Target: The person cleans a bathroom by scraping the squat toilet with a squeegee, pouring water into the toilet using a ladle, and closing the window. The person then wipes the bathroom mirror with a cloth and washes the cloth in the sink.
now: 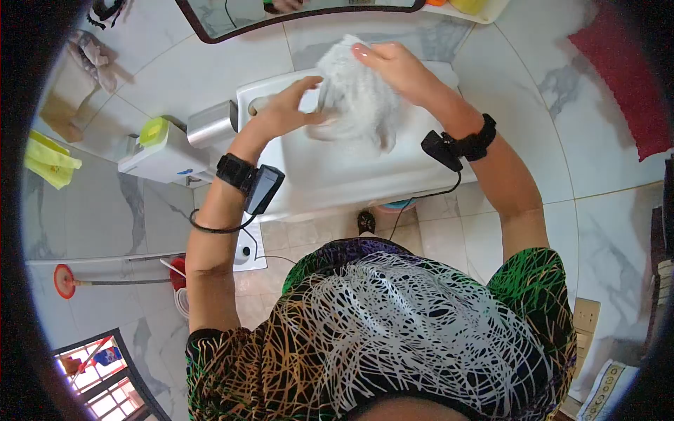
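A wet-looking white cloth [359,95] hangs bunched over the white washbasin [316,172]. High on the cloth, my right hand [392,67] pinches its upper edge, thumb on the near side. To the left, my left hand [286,109] has thumb and fingers spread apart in a curve beside the cloth's left edge; the fingertips are close to it, and I cannot tell whether they touch. The lower part of the cloth droops towards the basin floor and looks slightly blurred.
A framed mirror [309,17] is on the wall behind the basin. Left of it are a metal box [213,124] and a white cistern [158,158] bearing a yellow-green item [154,131]. A red cloth [625,77] hangs at right. Cables run from both wrist straps.
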Demonstrator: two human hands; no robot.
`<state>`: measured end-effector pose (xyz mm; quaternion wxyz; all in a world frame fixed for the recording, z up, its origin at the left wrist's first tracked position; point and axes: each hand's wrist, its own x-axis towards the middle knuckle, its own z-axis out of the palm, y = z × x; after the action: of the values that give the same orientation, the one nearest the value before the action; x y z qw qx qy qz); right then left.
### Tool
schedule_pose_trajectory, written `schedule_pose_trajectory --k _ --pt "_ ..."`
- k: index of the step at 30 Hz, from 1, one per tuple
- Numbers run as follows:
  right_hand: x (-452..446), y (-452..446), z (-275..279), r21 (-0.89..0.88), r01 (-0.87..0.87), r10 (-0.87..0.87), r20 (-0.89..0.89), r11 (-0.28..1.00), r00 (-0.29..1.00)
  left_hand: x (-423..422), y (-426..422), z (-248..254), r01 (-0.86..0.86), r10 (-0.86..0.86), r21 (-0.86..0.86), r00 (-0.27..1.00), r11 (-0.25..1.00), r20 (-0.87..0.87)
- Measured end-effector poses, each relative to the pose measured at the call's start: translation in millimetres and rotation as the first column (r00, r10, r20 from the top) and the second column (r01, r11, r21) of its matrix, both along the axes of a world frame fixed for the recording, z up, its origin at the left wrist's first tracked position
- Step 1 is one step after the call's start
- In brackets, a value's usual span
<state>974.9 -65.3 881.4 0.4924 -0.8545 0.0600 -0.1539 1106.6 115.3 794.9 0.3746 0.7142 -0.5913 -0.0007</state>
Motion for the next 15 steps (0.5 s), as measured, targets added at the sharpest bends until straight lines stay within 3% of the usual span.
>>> schedule_pose_trajectory --k 1,3,4,6,7,8,10,11,12,13,14,15 --pt "1.3 7.0 2.7 0.124 -0.053 0.056 -0.019 0.991 0.998 -7.0 -7.1 11.7 0.023 -0.005 0.066 0.967 0.998 -0.256" --pt "16.1 -3.8 -0.8 -0.178 -0.042 0.037 -0.032 0.983 0.999 -15.2 -18.9 25.9 0.115 0.038 0.169 0.711 0.979 -0.702" --pt "23.7 -9.6 -1.5 -0.325 -0.039 0.027 -0.040 0.945 0.999 -10.7 -21.0 25.1 -0.021 0.181 0.272 0.795 0.962 -0.579" --pt "27.4 -25.2 13.1 -0.737 -0.024 0.008 -0.025 0.676 1.000 0.8 -18.3 21.4 -0.234 0.361 0.305 0.801 0.923 -0.478" --pt "30.2 -35.3 18.0 -0.773 0.011 -0.008 0.008 0.634 1.000 8.7 -15.6 19.9 -0.335 0.445 0.312 0.790 0.889 -0.421" --pt "33.0 -45.5 23.1 -0.805 0.049 -0.024 0.043 0.591 0.999 19.4 -11.2 16.8 -0.410 0.468 0.279 0.864 0.868 -0.185" --pt "38.8 -55.6 28.0 -0.603 0.149 -0.081 0.140 0.783 0.987 28.3 3.9 14.9 -0.381 0.394 0.275 0.919 0.883 0.006" --pt "40.4 -58.0 27.5 -0.338 0.055 -0.017 0.115 0.940 0.993 29.0 7.5 13.3 -0.363 0.350 0.279 0.932 0.889 0.100" --pt "41.2 -49.9 35.6 -0.039 -0.046 0.050 0.114 0.998 0.992 25.4 8.9 26.9 -0.355 0.287 0.415 0.933 0.838 0.217" --pt "42.4 -41.0 43.1 0.260 -0.148 0.116 0.135 0.954 0.984 24.2 7.0 31.7 -0.284 0.235 0.448 0.958 0.848 0.162" --pt "42.5 -32.1 48.9 0.578 -0.338 0.282 0.188 0.743 0.941 22.8 4.1 35.6 -0.212 0.185 0.476 0.977 0.853 0.104" --pt "41.5 -19.0 58.9 0.633 -0.345 0.295 0.188 0.693 0.937 21.1 1.0 37.6 -0.140 0.137 0.499 0.990 0.855 0.044"
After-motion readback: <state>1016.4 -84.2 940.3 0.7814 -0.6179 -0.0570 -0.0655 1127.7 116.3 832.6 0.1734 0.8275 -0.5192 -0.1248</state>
